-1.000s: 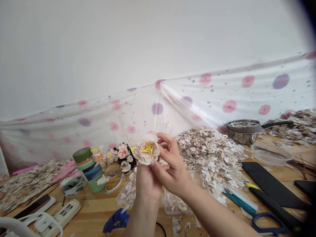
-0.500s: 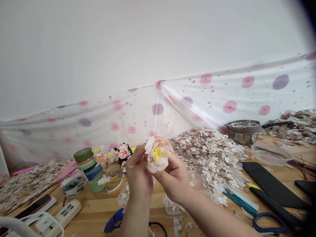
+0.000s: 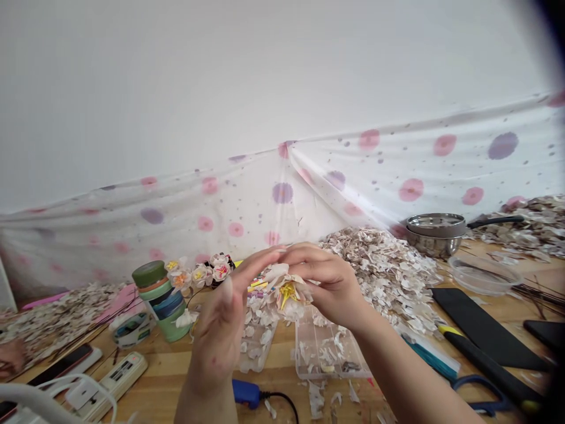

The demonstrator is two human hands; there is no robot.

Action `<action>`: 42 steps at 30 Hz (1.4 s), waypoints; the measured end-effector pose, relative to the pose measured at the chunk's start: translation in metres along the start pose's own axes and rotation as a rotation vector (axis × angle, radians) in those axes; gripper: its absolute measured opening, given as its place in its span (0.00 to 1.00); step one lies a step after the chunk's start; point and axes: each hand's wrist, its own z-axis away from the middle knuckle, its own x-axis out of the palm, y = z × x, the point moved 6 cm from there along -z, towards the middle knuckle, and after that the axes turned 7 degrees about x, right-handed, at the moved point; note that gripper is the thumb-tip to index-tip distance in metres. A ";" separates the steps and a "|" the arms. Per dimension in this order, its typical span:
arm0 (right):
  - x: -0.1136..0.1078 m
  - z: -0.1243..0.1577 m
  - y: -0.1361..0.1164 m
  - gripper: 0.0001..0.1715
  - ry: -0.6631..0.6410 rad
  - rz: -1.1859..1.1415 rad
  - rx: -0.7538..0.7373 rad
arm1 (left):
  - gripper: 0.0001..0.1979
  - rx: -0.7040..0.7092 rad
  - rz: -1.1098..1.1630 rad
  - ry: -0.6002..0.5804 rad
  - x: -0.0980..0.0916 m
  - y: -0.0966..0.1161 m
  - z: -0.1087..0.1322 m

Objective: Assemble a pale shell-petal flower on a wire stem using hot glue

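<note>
Between both hands hangs a pale shell flower (image 3: 286, 290) with a yellow centre, held over two clear compartment boxes (image 3: 326, 351) of shell bits. My right hand (image 3: 331, 281) is curled over the flower's top right and grips it. My left hand (image 3: 227, 321) is raised at its left, with the long fingers stretched up to touch the top petals. On the wooden table (image 3: 176, 388) below lies a blue glue gun (image 3: 248, 393) with a black cord.
A big heap of shell petals (image 3: 379, 271) lies right of my hands. Finished flowers (image 3: 198, 272) stand by a stack of tape rolls (image 3: 159, 300). A power strip (image 3: 115, 377) is at the left; steel bowls (image 3: 435, 234), scissors (image 3: 479, 394) and black strips (image 3: 479, 330) at the right.
The flower has dropped lower and tipped face down toward me. My right hand has moved on top of it, and my left hand has opened its fingers upward.
</note>
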 end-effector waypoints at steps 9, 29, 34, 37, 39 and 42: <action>0.001 0.005 0.015 0.09 -0.001 -0.101 0.289 | 0.30 -0.007 0.162 -0.042 0.007 -0.007 -0.002; -0.013 0.006 0.016 0.06 0.123 -0.166 0.380 | 0.29 -0.018 0.230 0.033 0.028 -0.017 0.005; -0.018 0.006 0.014 0.05 0.129 -0.259 0.374 | 0.29 -0.074 0.346 0.027 0.036 -0.016 0.008; -0.019 0.006 0.016 0.06 0.149 -0.344 0.368 | 0.29 -0.078 0.370 0.037 0.038 -0.014 0.009; -0.019 0.006 0.015 0.05 0.158 -0.367 0.361 | 0.30 -0.078 0.373 0.022 0.040 -0.014 0.008; -0.018 0.006 0.014 0.03 0.149 -0.358 0.386 | 0.30 -0.064 0.363 0.012 0.042 -0.013 0.008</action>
